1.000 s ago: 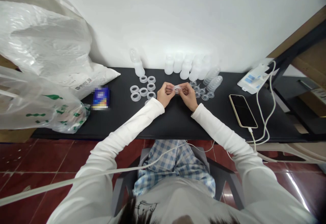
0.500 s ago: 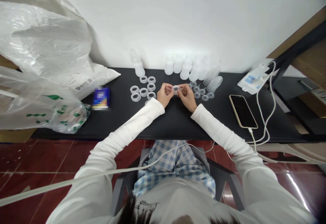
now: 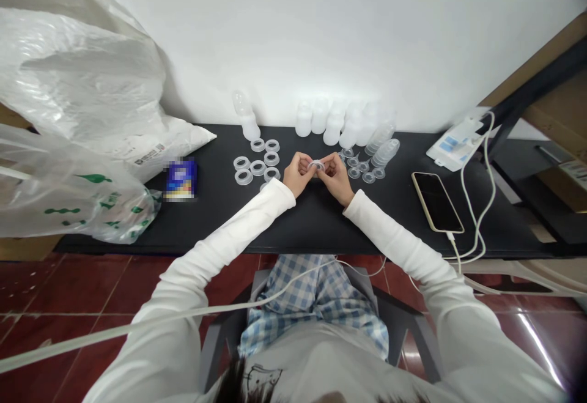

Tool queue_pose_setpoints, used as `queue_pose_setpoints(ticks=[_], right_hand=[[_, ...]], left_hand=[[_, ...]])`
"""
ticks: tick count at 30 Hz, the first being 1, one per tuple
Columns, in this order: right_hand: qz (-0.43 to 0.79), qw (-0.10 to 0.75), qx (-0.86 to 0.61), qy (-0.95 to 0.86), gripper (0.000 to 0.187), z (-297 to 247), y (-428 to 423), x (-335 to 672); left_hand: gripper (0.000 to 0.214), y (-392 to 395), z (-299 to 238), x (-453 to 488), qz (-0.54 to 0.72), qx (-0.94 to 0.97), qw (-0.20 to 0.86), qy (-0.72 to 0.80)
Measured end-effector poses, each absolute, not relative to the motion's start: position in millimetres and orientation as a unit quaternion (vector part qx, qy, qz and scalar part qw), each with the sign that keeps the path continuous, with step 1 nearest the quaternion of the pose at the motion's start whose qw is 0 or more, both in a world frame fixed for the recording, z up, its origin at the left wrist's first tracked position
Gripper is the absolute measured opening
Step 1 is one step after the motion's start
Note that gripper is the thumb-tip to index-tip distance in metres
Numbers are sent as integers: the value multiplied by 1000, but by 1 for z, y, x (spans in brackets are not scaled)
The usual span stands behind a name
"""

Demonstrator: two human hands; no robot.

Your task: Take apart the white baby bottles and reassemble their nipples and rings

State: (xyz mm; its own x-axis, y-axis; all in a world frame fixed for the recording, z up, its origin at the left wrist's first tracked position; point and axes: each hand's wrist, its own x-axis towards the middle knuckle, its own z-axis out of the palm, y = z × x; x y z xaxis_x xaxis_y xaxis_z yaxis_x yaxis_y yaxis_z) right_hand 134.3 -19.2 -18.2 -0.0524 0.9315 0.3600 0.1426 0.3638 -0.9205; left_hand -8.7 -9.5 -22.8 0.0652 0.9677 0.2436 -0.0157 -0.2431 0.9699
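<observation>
My left hand (image 3: 298,173) and my right hand (image 3: 337,177) meet over the middle of the black table (image 3: 316,219), fingertips pinched together on one small clear plastic ring (image 3: 316,165). Several more clear rings (image 3: 257,161) lie flat on the table just left of my left hand. Small clear nipple-shaped pieces (image 3: 362,167) and a lying stack of clear caps (image 3: 384,152) sit just right of my right hand. A row of white plastic bottles (image 3: 334,122) stands along the wall behind my hands, and one bottle (image 3: 245,114) stands apart at the left.
Big plastic bags (image 3: 77,128) fill the table's left end, with a small blue box (image 3: 180,178) beside them. A phone (image 3: 437,201) lies at the right on a white cable (image 3: 472,219), near a white pack (image 3: 454,143). Red floor tiles lie below.
Both hands stay together on the ring, with only small finger movements. The view has shifted down slightly.
</observation>
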Motion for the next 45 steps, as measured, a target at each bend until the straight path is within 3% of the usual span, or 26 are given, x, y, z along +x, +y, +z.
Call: queue_pose_setpoints(ticks=[7, 25, 32, 39, 45], right_hand=[[347, 543, -448, -620, 46, -19, -17, 138], [311, 547, -448, -635, 41, -12, -25, 134], [420, 580, -398, -572, 59, -20, -15, 136], [468, 530, -386, -593, 45, -9, -16, 139], [387, 586, -424, -571, 45, -2, -15, 145]], left_hand=[[37, -8, -21, -6, 551, 538, 507, 387], [36, -9, -29, -6, 556, 558, 468, 401], [55, 1, -30, -11, 606, 540, 468, 349], [36, 1, -30, -11, 598, 572, 463, 318], [32, 7, -25, -7, 569, 553, 468, 388]])
